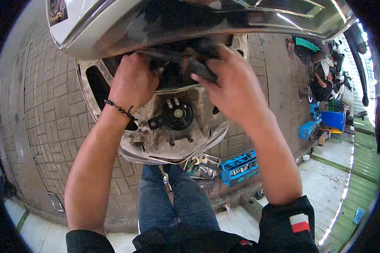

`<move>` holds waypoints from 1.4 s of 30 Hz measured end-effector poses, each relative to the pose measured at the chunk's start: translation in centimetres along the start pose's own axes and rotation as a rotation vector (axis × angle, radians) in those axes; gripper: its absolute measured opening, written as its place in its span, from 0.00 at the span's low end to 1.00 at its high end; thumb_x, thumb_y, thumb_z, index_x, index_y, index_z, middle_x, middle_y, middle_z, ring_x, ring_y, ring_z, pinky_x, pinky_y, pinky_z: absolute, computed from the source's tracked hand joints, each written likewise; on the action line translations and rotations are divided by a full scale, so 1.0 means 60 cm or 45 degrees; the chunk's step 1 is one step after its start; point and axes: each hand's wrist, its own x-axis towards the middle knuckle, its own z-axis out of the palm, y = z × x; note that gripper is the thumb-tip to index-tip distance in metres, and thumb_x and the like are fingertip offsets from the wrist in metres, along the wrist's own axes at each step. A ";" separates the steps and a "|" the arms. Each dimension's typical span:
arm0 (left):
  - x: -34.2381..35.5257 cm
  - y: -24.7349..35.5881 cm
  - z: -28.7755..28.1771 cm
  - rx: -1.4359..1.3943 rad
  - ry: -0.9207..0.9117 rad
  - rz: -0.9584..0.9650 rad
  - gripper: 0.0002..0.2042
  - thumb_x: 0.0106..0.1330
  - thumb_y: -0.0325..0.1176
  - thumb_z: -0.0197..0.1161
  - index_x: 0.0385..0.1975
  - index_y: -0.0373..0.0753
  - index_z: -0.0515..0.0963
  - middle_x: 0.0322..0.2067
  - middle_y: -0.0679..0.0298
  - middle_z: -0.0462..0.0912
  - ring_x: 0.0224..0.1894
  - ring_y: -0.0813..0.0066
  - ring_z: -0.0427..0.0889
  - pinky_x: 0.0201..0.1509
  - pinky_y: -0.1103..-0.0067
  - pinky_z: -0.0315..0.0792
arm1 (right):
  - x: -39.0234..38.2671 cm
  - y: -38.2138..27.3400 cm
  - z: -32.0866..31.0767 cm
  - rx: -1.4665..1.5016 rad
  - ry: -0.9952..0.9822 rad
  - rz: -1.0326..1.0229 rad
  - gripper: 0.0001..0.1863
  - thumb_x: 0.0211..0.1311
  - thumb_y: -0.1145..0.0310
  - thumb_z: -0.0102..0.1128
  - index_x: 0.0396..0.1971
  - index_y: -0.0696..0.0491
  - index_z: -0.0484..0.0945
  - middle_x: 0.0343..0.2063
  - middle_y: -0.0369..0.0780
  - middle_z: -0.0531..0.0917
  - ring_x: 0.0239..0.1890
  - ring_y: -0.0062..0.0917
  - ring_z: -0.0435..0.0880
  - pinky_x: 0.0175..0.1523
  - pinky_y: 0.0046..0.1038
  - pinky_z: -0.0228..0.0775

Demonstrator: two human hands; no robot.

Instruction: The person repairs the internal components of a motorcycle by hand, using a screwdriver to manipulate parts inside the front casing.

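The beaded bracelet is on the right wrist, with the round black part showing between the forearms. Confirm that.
Not right: the head view shows the beaded bracelet on the wrist of the left hand. The round black part does show between the forearms.

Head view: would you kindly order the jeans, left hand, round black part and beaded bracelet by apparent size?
1. Jeans
2. Left hand, visible part
3. Round black part
4. Beaded bracelet

I count my two hands, one bracelet, one black horn, one near blue toolbox and, far right, perhaps two people.
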 end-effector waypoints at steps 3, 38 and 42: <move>-0.004 -0.013 0.003 -0.013 -0.064 -0.030 0.11 0.50 0.33 0.58 0.30 0.32 0.75 0.31 0.47 0.76 0.38 0.48 0.72 0.45 0.64 0.67 | 0.021 -0.001 0.051 0.064 0.071 -0.035 0.11 0.46 0.66 0.58 0.23 0.59 0.75 0.36 0.49 0.73 0.43 0.44 0.70 0.44 0.44 0.65; 0.003 -0.005 -0.008 0.014 -0.126 -0.081 0.08 0.42 0.23 0.53 0.23 0.27 0.74 0.30 0.41 0.75 0.37 0.45 0.74 0.44 0.64 0.70 | 0.042 -0.011 0.122 0.394 0.027 0.246 0.12 0.37 0.76 0.50 0.26 0.66 0.74 0.32 0.56 0.74 0.42 0.49 0.70 0.50 0.40 0.63; 0.003 0.001 -0.014 0.062 -0.185 -0.067 0.08 0.42 0.24 0.53 0.22 0.26 0.74 0.30 0.40 0.75 0.37 0.46 0.75 0.45 0.64 0.70 | 0.036 -0.005 0.131 0.341 0.054 0.228 0.12 0.37 0.76 0.50 0.26 0.64 0.74 0.32 0.56 0.74 0.43 0.49 0.70 0.50 0.40 0.63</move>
